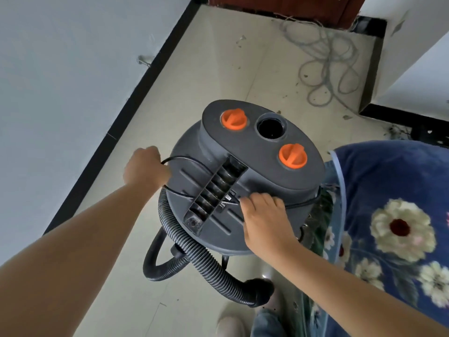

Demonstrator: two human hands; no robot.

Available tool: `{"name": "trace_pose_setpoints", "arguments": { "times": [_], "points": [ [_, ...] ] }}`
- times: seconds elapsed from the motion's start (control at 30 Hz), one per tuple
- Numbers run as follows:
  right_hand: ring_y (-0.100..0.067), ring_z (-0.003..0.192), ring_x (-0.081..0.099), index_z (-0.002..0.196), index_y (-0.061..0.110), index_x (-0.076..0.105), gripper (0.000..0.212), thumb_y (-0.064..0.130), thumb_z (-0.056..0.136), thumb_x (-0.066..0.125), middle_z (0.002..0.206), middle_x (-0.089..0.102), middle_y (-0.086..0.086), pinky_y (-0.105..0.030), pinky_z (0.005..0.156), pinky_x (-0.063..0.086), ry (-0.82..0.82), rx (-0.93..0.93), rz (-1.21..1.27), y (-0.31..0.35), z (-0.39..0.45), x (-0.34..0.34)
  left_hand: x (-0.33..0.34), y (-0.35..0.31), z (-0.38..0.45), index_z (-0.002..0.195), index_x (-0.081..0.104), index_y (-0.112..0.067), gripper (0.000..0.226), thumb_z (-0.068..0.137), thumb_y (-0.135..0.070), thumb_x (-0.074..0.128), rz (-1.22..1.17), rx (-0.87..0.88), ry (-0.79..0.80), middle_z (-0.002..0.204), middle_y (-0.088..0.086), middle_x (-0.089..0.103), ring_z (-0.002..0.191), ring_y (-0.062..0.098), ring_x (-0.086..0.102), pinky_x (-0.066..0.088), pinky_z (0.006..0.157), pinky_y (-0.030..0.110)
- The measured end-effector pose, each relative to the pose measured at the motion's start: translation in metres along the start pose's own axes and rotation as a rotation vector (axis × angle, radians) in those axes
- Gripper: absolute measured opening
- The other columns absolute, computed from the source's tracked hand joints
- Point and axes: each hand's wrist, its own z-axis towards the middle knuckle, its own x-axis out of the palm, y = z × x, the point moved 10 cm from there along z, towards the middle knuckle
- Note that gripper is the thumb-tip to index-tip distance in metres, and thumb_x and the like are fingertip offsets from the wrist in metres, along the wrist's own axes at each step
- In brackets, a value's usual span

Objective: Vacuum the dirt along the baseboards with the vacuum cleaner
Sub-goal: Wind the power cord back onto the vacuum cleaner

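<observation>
A grey canister vacuum cleaner (245, 171) stands on the tiled floor in the middle of the view, with two orange knobs and an open round port on its top. My left hand (145, 170) grips the vacuum's left rim where a thin black power cord (184, 158) runs. My right hand (263, 218) rests on the lid near the handle, fingers curled over the cord there. A black ribbed hose (206, 261) loops from the vacuum's near side down to the floor. A black baseboard (136, 93) runs along the white wall on the left.
A tangle of grey cable (328, 59) lies on the floor at the far end, with specks of dirt around it. A dark wooden door (279, 6) closes the corridor. A blue floral quilt (393, 215) hangs on the right. A white wall corner (413, 69) juts in at right.
</observation>
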Motion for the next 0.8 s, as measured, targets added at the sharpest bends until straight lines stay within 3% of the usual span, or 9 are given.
{"name": "trace_pose_setpoints", "arguments": {
  "times": [0.07, 0.13, 0.23, 0.3, 0.4, 0.47, 0.5, 0.6, 0.8],
  "points": [
    [-0.026, 0.07, 0.059, 0.087, 0.007, 0.066, 0.062, 0.01, 0.028, 0.085, 0.078, 0.062, -0.008, -0.031, 0.062, 0.047, -0.018, 0.016, -0.038, -0.006, -0.003, -0.002, 0.013, 0.037, 0.003, 0.08, 0.05, -0.006, 0.024, 0.08, 0.015, 0.04, -0.633, -0.335, 0.105, 0.076, 0.013, 0.049, 0.058, 0.023, 0.053, 0.041, 0.05, 0.025],
    [-0.027, 0.082, 0.051, 0.093, 0.002, 0.062, 0.064, -0.001, 0.032, 0.084, 0.086, 0.062, -0.014, -0.037, 0.065, 0.05, -0.045, 0.038, 0.005, -0.016, -0.01, -0.002, 0.03, 0.042, -0.006, 0.072, 0.047, -0.006, 0.028, 0.074, 0.021, 0.041, -1.316, -0.476, 0.349, 0.068, 0.01, 0.045, 0.038, 0.011, 0.045, 0.036, 0.039, 0.015],
    [-0.033, 0.075, 0.055, 0.084, -0.003, 0.066, 0.032, -0.009, 0.054, 0.074, 0.08, 0.061, -0.017, -0.038, 0.055, 0.053, -0.06, 0.126, 0.044, -0.03, -0.018, -0.009, 0.017, 0.028, -0.021, 0.061, 0.056, -0.01, 0.042, 0.026, -0.004, 0.08, -1.526, -0.332, 0.756, 0.045, -0.004, 0.041, 0.034, 0.002, 0.014, 0.018, 0.029, 0.013],
    [-0.032, 0.061, 0.059, 0.083, -0.001, 0.067, 0.013, 0.004, 0.078, 0.057, 0.072, 0.059, -0.014, -0.033, 0.049, 0.049, -0.075, 0.157, 0.031, -0.026, -0.021, -0.015, 0.01, 0.026, -0.023, 0.055, 0.061, -0.013, 0.035, 0.028, -0.021, 0.083, -1.508, -0.263, 0.883, 0.033, -0.008, 0.032, 0.034, 0.006, 0.008, 0.018, 0.03, 0.014],
    [-0.026, 0.053, 0.059, 0.083, 0.001, 0.069, 0.04, 0.019, 0.095, 0.036, 0.066, 0.059, -0.009, -0.023, 0.044, 0.046, -0.102, 0.158, 0.077, 0.007, -0.012, -0.014, 0.013, 0.037, 0.002, 0.055, 0.053, -0.014, 0.021, 0.067, -0.021, 0.07, -1.569, -0.41, 0.704, 0.032, -0.009, 0.027, 0.027, 0.004, 0.022, 0.025, 0.033, 0.012],
    [-0.026, 0.052, 0.059, 0.075, 0.002, 0.066, 0.016, 0.007, 0.081, 0.052, 0.064, 0.059, -0.008, -0.022, 0.044, 0.045, -0.128, 0.252, 0.127, 0.029, -0.002, -0.01, 0.017, 0.054, 0.012, 0.066, 0.045, -0.013, 0.027, 0.093, -0.013, 0.045, -1.797, -0.589, 0.483, 0.039, -0.008, 0.035, 0.034, 0.004, 0.035, 0.034, 0.042, 0.013],
    [-0.028, 0.051, 0.06, 0.071, 0.002, 0.063, 0.0, 0.002, 0.071, 0.062, 0.063, 0.058, -0.009, -0.023, 0.043, 0.045, -0.12, 0.325, 0.142, 0.033, 0.001, -0.006, 0.02, 0.061, 0.011, 0.07, 0.042, -0.013, 0.027, 0.097, -0.012, 0.037, -1.937, -0.674, 0.407, 0.042, -0.006, 0.04, 0.039, 0.006, 0.041, 0.037, 0.047, 0.015],
    [-0.034, 0.057, 0.061, 0.072, -0.001, 0.06, 0.015, -0.001, 0.065, 0.073, 0.068, 0.058, -0.014, -0.032, 0.045, 0.048, 0.002, 0.514, 0.197, 0.027, -0.007, 0.013, 0.039, 0.088, -0.005, 0.077, 0.042, -0.011, 0.018, 0.095, -0.011, 0.041, -2.171, -0.944, 0.226, 0.055, 0.002, 0.056, 0.058, 0.01, 0.056, 0.044, 0.058, 0.02],
    [-0.033, 0.058, 0.063, 0.077, 0.001, 0.066, 0.018, 0.016, 0.072, 0.058, 0.069, 0.061, -0.011, -0.03, 0.052, 0.051, 0.032, 0.389, 0.111, 0.036, -0.018, -0.001, 0.082, 0.11, -0.001, 0.09, 0.052, -0.005, 0.023, 0.098, -0.005, 0.031, -1.945, -1.026, 0.267, 0.097, 0.0, 0.059, 0.094, 0.009, 0.061, 0.045, 0.074, 0.02]
  ]
}}
